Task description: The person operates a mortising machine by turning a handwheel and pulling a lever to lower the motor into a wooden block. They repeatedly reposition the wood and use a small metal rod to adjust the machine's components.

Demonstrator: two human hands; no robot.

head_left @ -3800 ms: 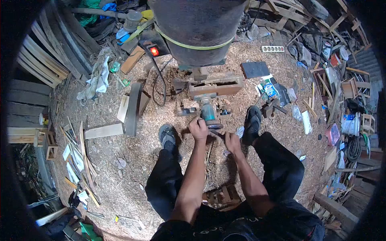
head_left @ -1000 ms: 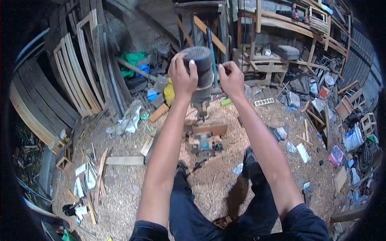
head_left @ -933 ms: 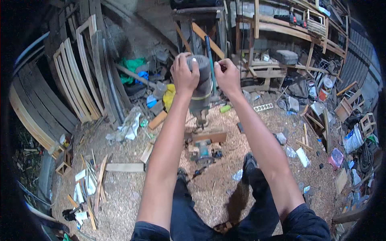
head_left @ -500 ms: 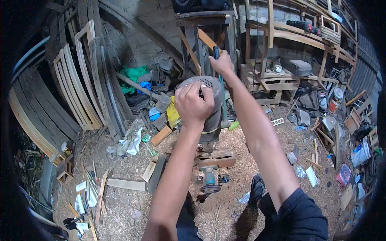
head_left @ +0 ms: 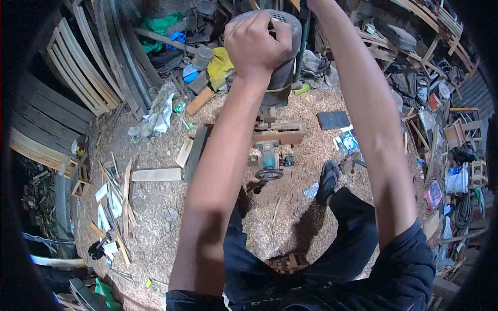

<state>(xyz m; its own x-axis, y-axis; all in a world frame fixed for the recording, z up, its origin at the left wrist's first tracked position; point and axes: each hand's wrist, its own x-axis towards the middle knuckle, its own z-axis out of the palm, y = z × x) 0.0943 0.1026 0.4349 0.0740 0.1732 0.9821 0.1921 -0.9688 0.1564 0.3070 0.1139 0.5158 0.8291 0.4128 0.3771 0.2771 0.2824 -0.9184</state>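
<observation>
My left hand [head_left: 258,44] rests on the perforated top of a dark cylindrical motor housing [head_left: 282,78], its fingers curled over the cap. At the top edge of the view my right hand [head_left: 315,4] is mostly cut off. It sits at the upper end of a green lever [head_left: 302,39] beside the housing; its fingers are not visible now. Below the motor, a short bit points down to a brown wooden block [head_left: 282,136] on the machine's bed. A green vise [head_left: 268,155] with a round handwheel [head_left: 269,174] stands in front of that block.
Sawdust and chips cover the floor [head_left: 259,223]. Curved wooden frames [head_left: 78,67] lean at the left. Offcuts, including a flat board [head_left: 156,174], lie nearer. A dark flat slab [head_left: 333,120] lies right of the machine, and my sandalled foot [head_left: 328,181] stands close by.
The view has tilted downward, so the machine and both hands appear higher. The right hand, earlier visibly wrapped around the lever's handle, is now mostly out of frame. The left hand stays on the motor.
</observation>
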